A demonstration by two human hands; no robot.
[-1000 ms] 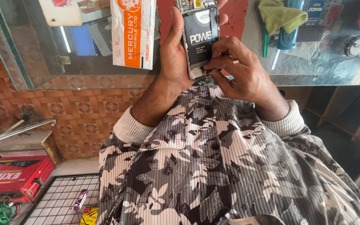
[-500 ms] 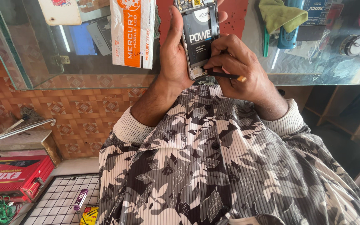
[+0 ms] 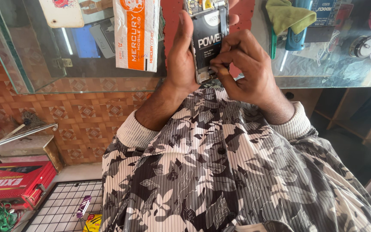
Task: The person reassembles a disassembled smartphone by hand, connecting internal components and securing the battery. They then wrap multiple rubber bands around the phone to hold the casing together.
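- Two hands meet on an opened phone (image 3: pixel 207 41) held at about twelve o'clock in the head view: the left hand (image 3: pixel 184 60) is wrapped around its left edge, thumb up along the side, and the right hand (image 3: pixel 245 68) pinches at the phone's lower edge, fingertips pressed together near the bottom of the dark battery (image 3: pixel 209 43).
- A slim tool may sit between those right fingertips; the view is too tight to tell.
- Risk, as I judge it: the phone is held in the air over the glass counter (image 3: pixel 314 73), so a slip of the left grip could drop it onto the glass or past the edge.
- Prying hard at the battery's lower end could bend or puncture it, or tear a thin cable nearby.
- On the counter: an orange-and-white packet (image 3: pixel 136 34) at eleven o'clock, a green cloth (image 3: pixel 286 15) over a blue bottle (image 3: pixel 297 34) at one o'clock.
- Below, patterned brown tiles (image 3: pixel 78 111); at eight o'clock a red case (image 3: pixel 13 182) and a wire grid (image 3: pixel 63 206).
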